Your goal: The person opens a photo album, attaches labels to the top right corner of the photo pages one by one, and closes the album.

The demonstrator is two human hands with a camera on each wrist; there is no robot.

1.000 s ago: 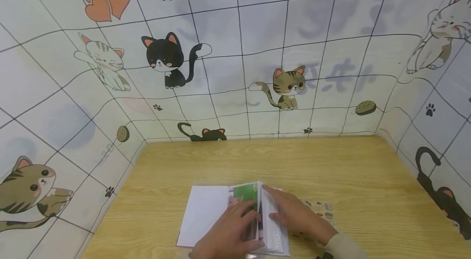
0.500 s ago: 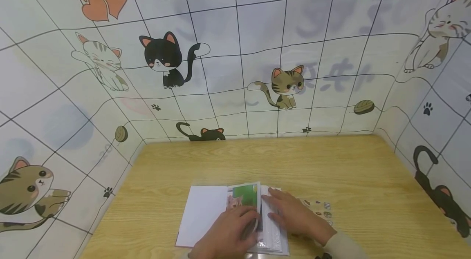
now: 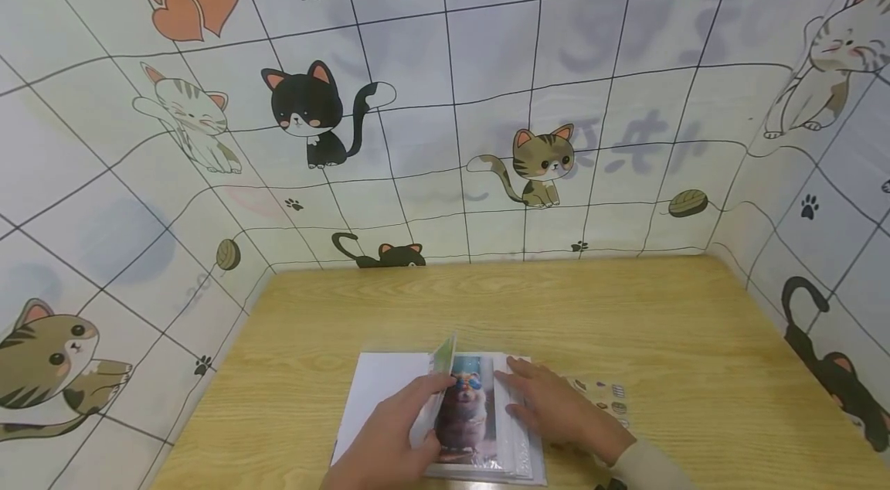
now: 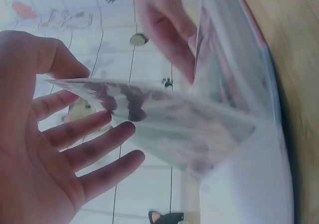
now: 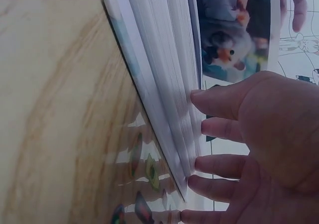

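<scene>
A photo album [image 3: 385, 393] lies spread on the table, its white inside cover to the left. My left hand [image 3: 392, 432] pinches the outer edge of a clear sleeve page [image 4: 169, 114] between thumb and fingers; the page stands nearly upright, partway over. Below it shows a picture of a furry animal in sunglasses [image 3: 466, 413]. My right hand [image 3: 552, 405] rests on the stack of pages at the album's right side, fingers mostly straight, fingertips along the page edges [image 5: 172, 79].
A sheet of small stickers [image 3: 608, 397] lies right of the album, partly under the right forearm. The wooden table [image 3: 487, 304] meets walls covered in cat-patterned sheeting [image 3: 417, 188] at the back and sides.
The left hand has moved left and lifted the page with the green picture, swinging it up and leftward; the sunglasses picture now shows. The right hand slid slightly back, then stayed on the pages.
</scene>
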